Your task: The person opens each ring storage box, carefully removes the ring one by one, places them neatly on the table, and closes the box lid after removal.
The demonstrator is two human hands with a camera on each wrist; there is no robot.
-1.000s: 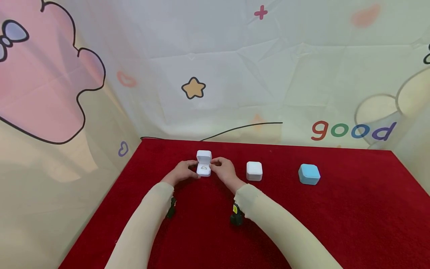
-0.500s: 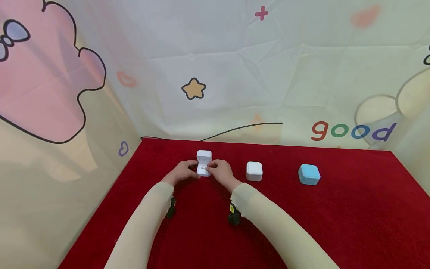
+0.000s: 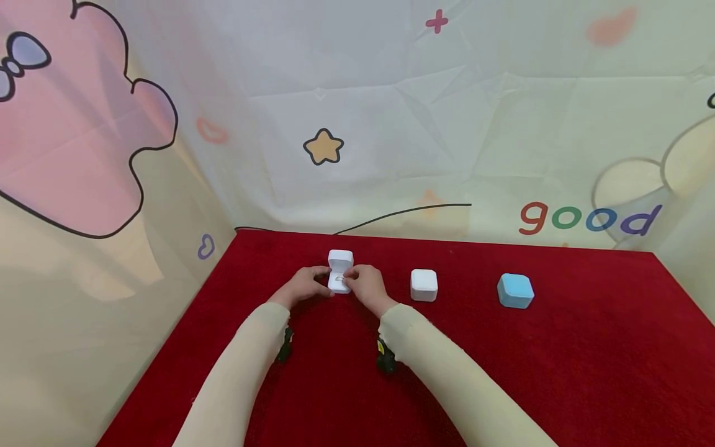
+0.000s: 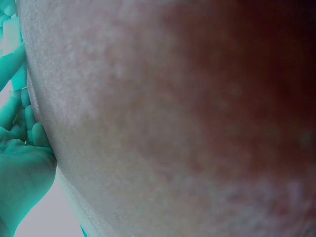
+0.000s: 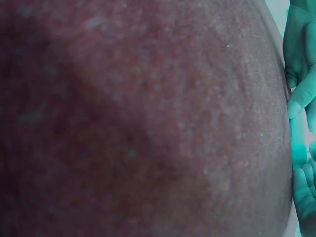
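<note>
Right hand reaches in from the right of the open white box, thumb and forefinger nearly together at the ring; too small to tell whether the pinch is closed on it. Left hand grips the box's left side, thumb at the front corner, fingers part-curled.

Key relation: ring sits in the box base, just left of the right fingertips, its visible arc running roughly crosswise. Right hand is the nearer. Lid stands upright behind, so access looks freest from front and above.

Closed white box lies right of the right hand, blue box farther along, all on the red-covered counter.
</note>
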